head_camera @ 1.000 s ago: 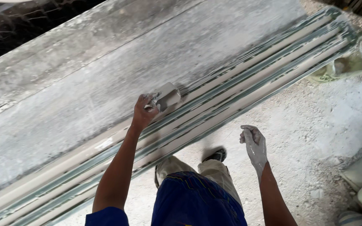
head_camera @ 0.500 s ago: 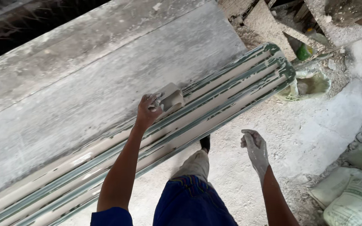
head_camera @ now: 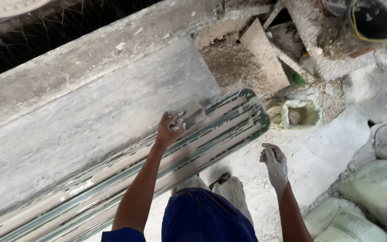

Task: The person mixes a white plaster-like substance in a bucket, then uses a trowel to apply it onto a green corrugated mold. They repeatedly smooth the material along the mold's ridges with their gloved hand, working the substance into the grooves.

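Observation:
My left hand point(head_camera: 170, 127) grips a small grey plaster-caked scraper tool point(head_camera: 195, 118) and presses it on the long white moulded strip point(head_camera: 113, 177) with green-edged ridges, close to the strip's right end point(head_camera: 251, 112). The strip lies along the front of a broad grey plaster-coated slab point(head_camera: 86, 121). My right hand point(head_camera: 275, 163), coated in white plaster, hangs free over the dusty floor with its fingers loosely apart and holds nothing. Below me are my blue shorts point(head_camera: 207, 217) and one foot point(head_camera: 222, 183).
Rubble and broken boards point(head_camera: 260, 58) lie past the slab's right end. A black bucket point(head_camera: 372, 20) stands at the top right. A small hollow with greenish water point(head_camera: 298, 114) is in the floor. White sacks point(head_camera: 372, 197) lie at the lower right.
My left hand has slid the tool to the right along the strip, nearing its end. My view and body have shifted right, so the rubble, bucket and sacks have come into sight.

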